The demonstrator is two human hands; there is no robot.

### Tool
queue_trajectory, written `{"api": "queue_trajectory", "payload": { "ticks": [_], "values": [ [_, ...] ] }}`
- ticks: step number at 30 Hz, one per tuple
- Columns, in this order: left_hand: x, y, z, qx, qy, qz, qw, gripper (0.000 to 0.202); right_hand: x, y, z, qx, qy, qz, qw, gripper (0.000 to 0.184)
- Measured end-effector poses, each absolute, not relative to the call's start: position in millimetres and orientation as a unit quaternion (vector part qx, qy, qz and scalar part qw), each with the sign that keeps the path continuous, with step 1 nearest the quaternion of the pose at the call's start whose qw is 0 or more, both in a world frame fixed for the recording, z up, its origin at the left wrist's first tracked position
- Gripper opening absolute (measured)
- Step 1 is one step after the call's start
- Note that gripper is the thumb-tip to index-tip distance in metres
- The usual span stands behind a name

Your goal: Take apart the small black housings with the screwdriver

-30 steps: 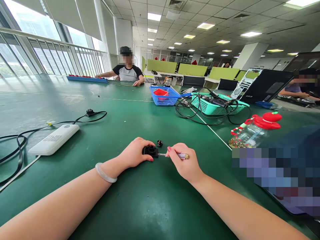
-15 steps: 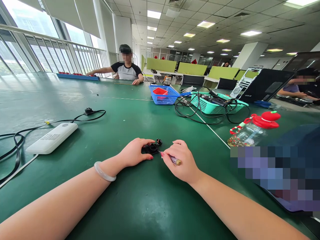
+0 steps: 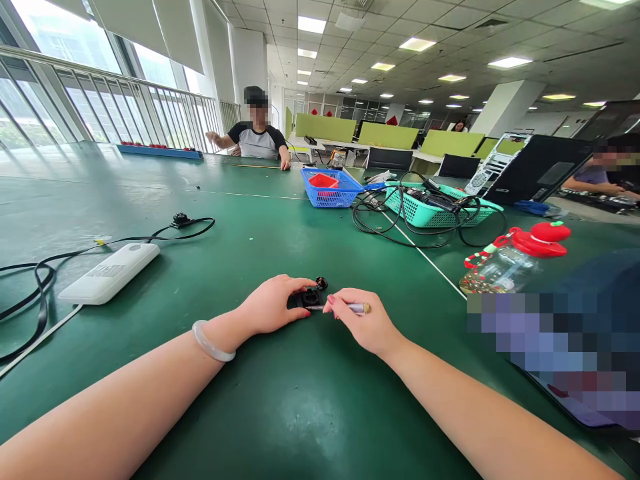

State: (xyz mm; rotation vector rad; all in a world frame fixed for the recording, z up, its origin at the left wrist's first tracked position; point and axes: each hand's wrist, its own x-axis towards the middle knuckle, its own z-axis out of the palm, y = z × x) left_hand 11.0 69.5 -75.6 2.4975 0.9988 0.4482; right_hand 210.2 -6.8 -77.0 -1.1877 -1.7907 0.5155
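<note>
My left hand (image 3: pixel 273 303), a pale bangle on its wrist, grips a small black plastic part (image 3: pixel 311 297) flat on the green table between thumb and fingers. A little round black piece with a coppery glint (image 3: pixel 321 283) sits at the part's far right corner; whether the two are joined I cannot tell. In my right hand (image 3: pixel 365 323) is a slim screwdriver (image 3: pixel 359 308), pinched by its handle and held nearly level. Its thin metal shaft points left and its tip meets the near edge of the black part, close to my left thumb.
A white power bank (image 3: pixel 111 272) with cables lies at left. Farther off are a blue basket (image 3: pixel 330 195), a green basket (image 3: pixel 425 212) with black cables, and a computer case (image 3: pixel 537 170). A red-lidded bottle (image 3: pixel 510 263) stands at right. A person (image 3: pixel 257 137) sits across the table.
The screwdriver has swung flatter, its tip moving left along the black part's near edge, and my right hand has turned with it. My left hand keeps its grip. The person opposite has lifted an arm.
</note>
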Motion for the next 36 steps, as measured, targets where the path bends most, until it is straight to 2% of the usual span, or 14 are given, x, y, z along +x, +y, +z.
{"api": "queue_trajectory", "payload": {
  "ticks": [3, 6, 11, 16, 23, 30, 36],
  "values": [
    [11, 68, -75, 0.895, 0.360, 0.164, 0.205, 0.052, 216, -4, -77, -0.497, -0.644, 0.277, 0.512, 0.041],
    [12, 68, -75, 0.895, 0.358, 0.167, 0.206, 0.051, 220, -5, -76, -0.501, -0.619, 0.216, 0.564, 0.043],
    [12, 68, -76, 0.898, 0.348, 0.176, 0.204, 0.048, 218, -7, -75, -0.503, -0.680, 0.101, 0.524, 0.036],
    [11, 67, -74, 0.899, 0.337, 0.204, 0.195, 0.042, 215, -8, -76, -0.461, -0.721, 0.066, 0.513, 0.031],
    [11, 71, -79, 0.875, 0.401, 0.246, 0.115, 0.046, 223, 0, -79, -0.520, -0.573, 0.192, 0.604, 0.030],
    [11, 70, -84, 0.874, 0.470, 0.120, 0.015, 0.044, 231, 12, -84, -0.573, -0.511, 0.261, 0.585, 0.039],
    [15, 67, -80, 0.876, 0.454, 0.155, 0.055, 0.039, 228, 8, -84, -0.563, -0.533, 0.268, 0.572, 0.041]
  ]
}}
